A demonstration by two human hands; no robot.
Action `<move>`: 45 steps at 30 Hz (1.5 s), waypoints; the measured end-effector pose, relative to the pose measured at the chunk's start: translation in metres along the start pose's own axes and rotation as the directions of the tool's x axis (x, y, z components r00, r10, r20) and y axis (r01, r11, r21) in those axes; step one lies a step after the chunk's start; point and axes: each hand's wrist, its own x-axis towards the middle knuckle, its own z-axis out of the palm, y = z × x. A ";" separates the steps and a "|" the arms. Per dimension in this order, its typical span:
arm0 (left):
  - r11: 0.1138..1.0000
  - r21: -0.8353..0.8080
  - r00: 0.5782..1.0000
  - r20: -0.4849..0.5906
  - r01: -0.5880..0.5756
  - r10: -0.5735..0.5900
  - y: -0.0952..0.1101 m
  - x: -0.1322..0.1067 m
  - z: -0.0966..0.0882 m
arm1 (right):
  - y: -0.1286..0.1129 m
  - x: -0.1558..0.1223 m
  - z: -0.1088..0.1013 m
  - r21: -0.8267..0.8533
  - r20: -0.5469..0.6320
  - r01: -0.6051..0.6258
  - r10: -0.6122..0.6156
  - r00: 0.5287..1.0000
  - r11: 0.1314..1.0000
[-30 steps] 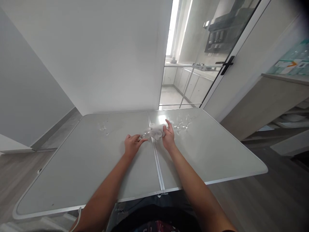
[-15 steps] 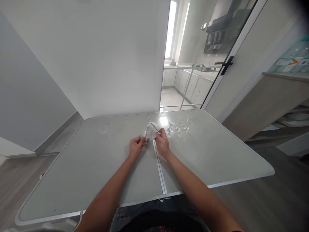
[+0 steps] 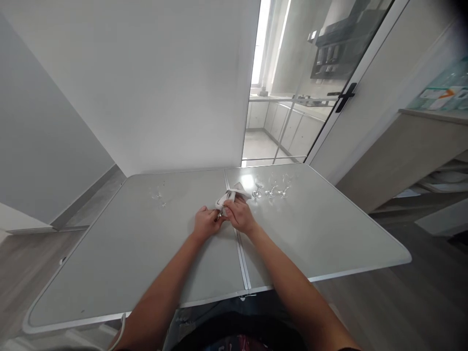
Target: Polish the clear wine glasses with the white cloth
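Over the middle of the table, my left hand [image 3: 206, 223] is closed on a small clear stemmed glass [image 3: 220, 213], gripping it low down. Most of that glass is hidden by fingers and cloth. My right hand [image 3: 239, 214] presses a white cloth [image 3: 239, 190] around the glass, its fingers wrapped in the folds. The two hands nearly touch. To the right of the cloth stand three clear stemmed glasses in a row: a near one [image 3: 257, 190], a middle one [image 3: 271, 190] and a far one [image 3: 285, 190].
The grey folding table [image 3: 146, 263] has a metal seam down its middle. More clear glassware [image 3: 159, 196], faint against the surface, is at the back left. A white wall [image 3: 175, 97] and a glass door [image 3: 278, 131] rise behind; shelves [image 3: 409, 161] stand at the right.
My right hand has moved left and closer to my left hand, bunching the cloth around the glass. The cloth was spread flatter before, and my left hand has barely shifted.
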 end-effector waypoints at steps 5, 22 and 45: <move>0.998 -0.051 0.998 -0.054 -0.038 0.036 0.006 0.000 -0.003 | 0.004 0.003 0.000 0.759 0.015 -0.350 0.523 0.852 0.549; 0.726 -0.419 0.805 0.020 0.546 -0.594 0.010 0.008 -0.002 | 0.011 -0.019 0.040 0.083 -0.035 -0.122 0.125 0.992 0.989; 0.826 -0.392 0.908 0.061 0.405 -0.416 0.007 -0.001 0.006 | -0.002 0.003 0.011 0.844 -0.110 -0.242 0.597 0.795 0.478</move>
